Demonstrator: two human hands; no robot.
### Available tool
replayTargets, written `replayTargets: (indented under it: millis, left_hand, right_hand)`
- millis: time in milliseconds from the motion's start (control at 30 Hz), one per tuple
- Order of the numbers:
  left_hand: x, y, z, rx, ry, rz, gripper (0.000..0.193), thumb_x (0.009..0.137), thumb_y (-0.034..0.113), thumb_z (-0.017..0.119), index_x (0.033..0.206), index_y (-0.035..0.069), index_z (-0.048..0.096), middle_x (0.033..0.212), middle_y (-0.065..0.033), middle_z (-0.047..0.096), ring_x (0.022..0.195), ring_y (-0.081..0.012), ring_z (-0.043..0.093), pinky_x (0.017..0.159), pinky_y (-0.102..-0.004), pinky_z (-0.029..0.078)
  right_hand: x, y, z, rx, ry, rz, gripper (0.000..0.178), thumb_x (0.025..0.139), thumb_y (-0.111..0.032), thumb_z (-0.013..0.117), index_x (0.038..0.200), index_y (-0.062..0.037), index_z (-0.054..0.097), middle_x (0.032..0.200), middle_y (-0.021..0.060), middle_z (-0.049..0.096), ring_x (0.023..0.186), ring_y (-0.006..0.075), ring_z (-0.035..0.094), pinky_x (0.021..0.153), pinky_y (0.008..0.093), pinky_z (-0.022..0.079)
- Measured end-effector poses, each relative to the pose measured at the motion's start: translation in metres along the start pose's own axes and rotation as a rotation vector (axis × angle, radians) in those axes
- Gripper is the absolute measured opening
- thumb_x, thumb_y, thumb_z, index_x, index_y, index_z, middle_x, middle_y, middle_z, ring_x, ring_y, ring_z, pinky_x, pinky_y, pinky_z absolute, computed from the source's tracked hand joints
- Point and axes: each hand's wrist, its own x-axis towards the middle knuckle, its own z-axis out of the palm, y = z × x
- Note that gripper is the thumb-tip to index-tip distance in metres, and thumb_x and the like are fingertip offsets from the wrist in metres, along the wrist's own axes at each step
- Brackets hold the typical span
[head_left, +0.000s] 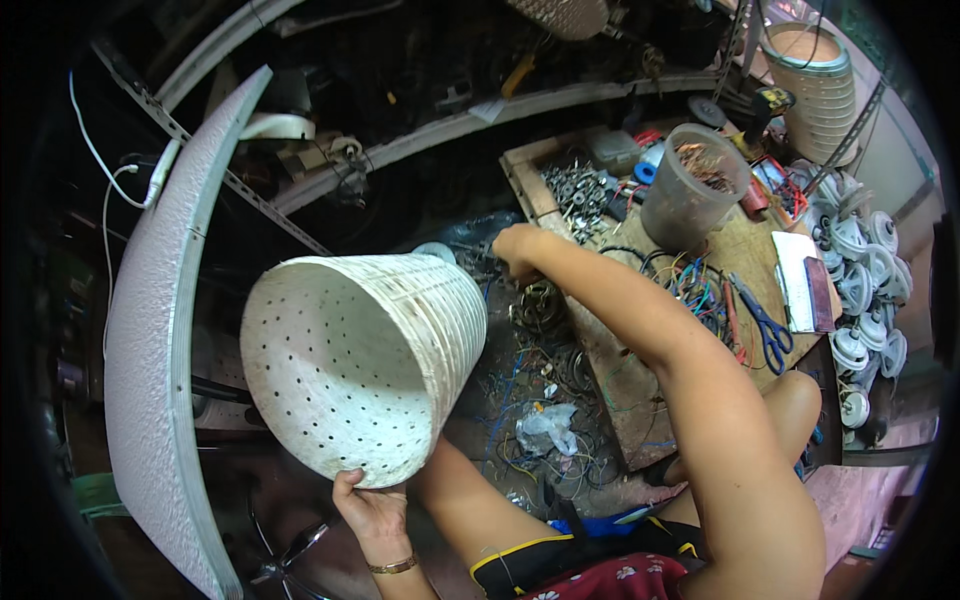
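Note:
A white plastic spin-dryer basket (350, 370), dotted with small holes inside and ribbed outside, lies tilted on its side with its mouth toward me. My left hand (372, 505) grips its lower rim, thumb on the inside. Behind the base of the basket a pale round disc (436, 252) shows. My right hand (515, 250) reaches out beyond the base, its fingers curled together. What those fingers hold is too dark and too hidden to make out.
A low wooden board (630, 400) carries a clear tub of copper scraps (695, 190), loose metal parts (580, 195), wires and blue-handled scissors (765, 325). White pulley-like parts (865, 270) pile up at right. A large white curved panel (160, 350) stands at left. A crumpled plastic bag (547, 430) lies on the floor.

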Motion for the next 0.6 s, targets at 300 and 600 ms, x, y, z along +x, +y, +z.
replayTargets:
  millis: [300,600]
  left_hand:
    - [-0.021,-0.017,-0.011,-0.005,-0.038,-0.073,0.066,0.062,0.006,0.050,0.127,0.004,0.042,0.124,-0.0160,0.051,0.111,-0.0348,0.053,0.089,-0.0544,0.049]
    - [0.009,-0.066,-0.009,0.146,-0.060,-0.182,0.062,0.060,0.006,0.049,0.122,0.001,0.045,0.117,-0.0160,0.054,0.105,-0.0354,0.056,0.087,-0.0560,0.050]
  right_hand:
    - [-0.073,-0.033,-0.084,0.016,0.332,-0.042,0.029,0.058,-0.016,0.071,0.084,-0.0037,0.071,0.092,0.0171,0.068,0.089,0.0302,0.066,0.074,0.0388,0.053]
    - [-0.165,-0.051,-0.167,0.169,0.790,-0.119,0.041,0.057,-0.036,0.071,0.082,-0.0039,0.066,0.078,0.0148,0.067,0.075,0.0306,0.066,0.066,0.0396,0.053]
